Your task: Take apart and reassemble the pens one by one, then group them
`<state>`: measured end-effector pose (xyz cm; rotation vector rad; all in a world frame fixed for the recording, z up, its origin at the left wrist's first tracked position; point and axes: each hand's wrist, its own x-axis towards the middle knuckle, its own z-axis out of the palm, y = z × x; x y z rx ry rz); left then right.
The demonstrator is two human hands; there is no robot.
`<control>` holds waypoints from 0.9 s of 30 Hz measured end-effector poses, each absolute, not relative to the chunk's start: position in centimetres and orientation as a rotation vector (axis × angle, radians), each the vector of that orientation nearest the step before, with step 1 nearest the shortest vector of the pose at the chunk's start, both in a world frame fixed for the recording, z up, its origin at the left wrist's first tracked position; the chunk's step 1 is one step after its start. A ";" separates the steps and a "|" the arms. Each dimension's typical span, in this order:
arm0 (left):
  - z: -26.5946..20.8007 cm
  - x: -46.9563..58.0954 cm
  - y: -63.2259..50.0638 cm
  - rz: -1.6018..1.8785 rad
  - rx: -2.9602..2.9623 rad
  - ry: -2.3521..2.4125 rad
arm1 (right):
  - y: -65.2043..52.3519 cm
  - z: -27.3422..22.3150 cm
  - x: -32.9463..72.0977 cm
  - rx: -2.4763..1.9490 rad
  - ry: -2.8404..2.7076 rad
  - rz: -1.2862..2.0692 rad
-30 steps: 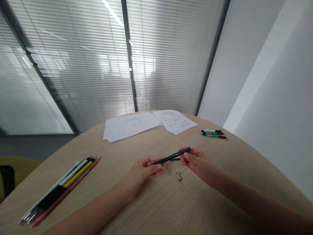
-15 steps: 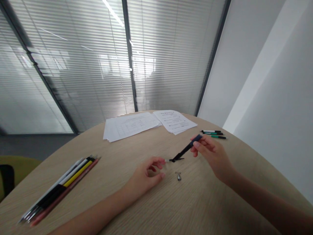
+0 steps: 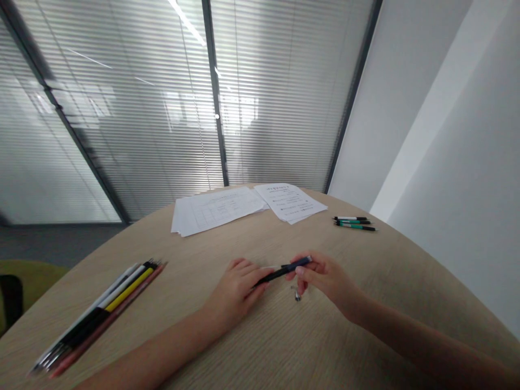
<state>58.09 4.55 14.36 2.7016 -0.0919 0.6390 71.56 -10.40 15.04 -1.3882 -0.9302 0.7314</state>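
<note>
A dark blue and black pen barrel (image 3: 281, 272) spans the gap between my hands, tilted slightly up to the right. Closed around its blue end is my right hand (image 3: 325, 276), thumb and fingertips pinching it. My left hand (image 3: 239, 287) has its fingers and thumb closed on the black lower end, hiding the tip. Just behind the barrel, a thin pale piece (image 3: 268, 267) and a small black part show partly; I cannot tell if they lie on the table. A small silver metal pen tip (image 3: 297, 296) rests below the barrel, with a tiny spring-like bit beside it.
Several pens (image 3: 108, 309) lie bundled on the left of the round wooden table (image 3: 182, 357). Three green, white and black pens (image 3: 355, 223) sit at the right. Printed papers (image 3: 219, 210) spread along the far edge. A green chair (image 3: 32, 284) stands at the left.
My right hand has lowered the barrel and brought it leftward and flatter. My left hand, earlier beside the small parts with fingers apart from the barrel, now grips its black end.
</note>
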 end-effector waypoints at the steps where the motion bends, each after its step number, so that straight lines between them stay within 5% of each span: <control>1: 14.3 58.1 4.9 0.700 2.757 -0.138 | -10.3 14.8 71.8 -1.389 -0.947 0.739; 10: 13.5 58.5 9.5 1.079 2.953 0.068 | -10.6 12.9 78.4 -2.004 -1.240 0.031; 27: 13.1 58.5 9.9 0.921 3.039 0.120 | -10.4 11.8 78.2 -1.982 -1.667 -0.211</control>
